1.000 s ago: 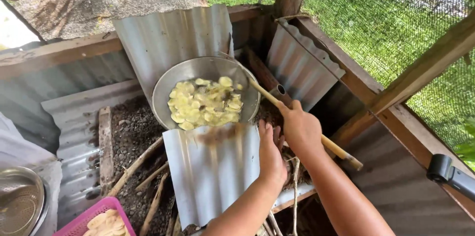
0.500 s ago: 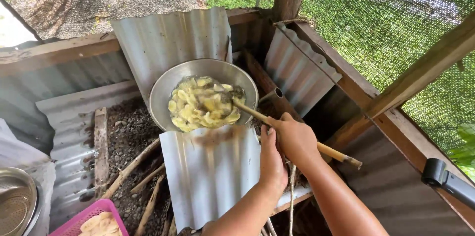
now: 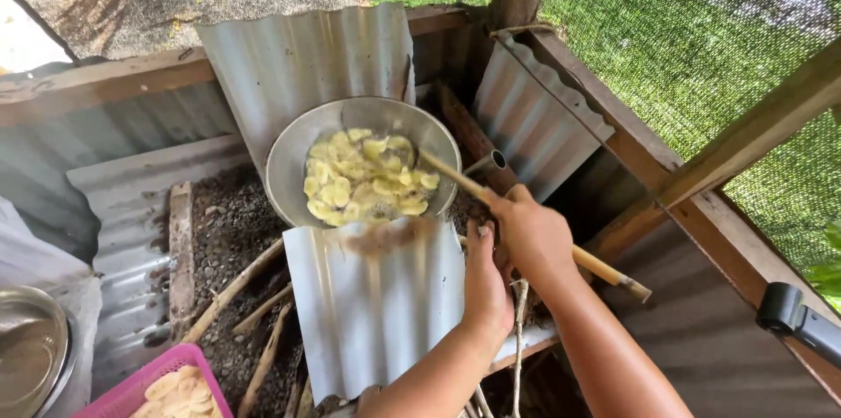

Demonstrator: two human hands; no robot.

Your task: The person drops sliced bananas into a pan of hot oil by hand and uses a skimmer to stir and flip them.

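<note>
Right hand (image 3: 534, 238) is wrapped tight around the wooden stick (image 3: 604, 267), its far end dipped among the pale yellow slices (image 3: 363, 177) in the metal pan (image 3: 298, 164). Left hand (image 3: 486, 286) rests flat, fingers loose, against the edge of the corrugated metal sheet (image 3: 377, 304) propped in front of the pan. A pink basket (image 3: 131, 387) sits lower left.

pink basket (image 3: 131, 387): cut by bottom edge | metal bowl (image 3: 26, 352): cut at left | fire: hidden behind corrugated sheet (image 3: 372, 304)
</note>
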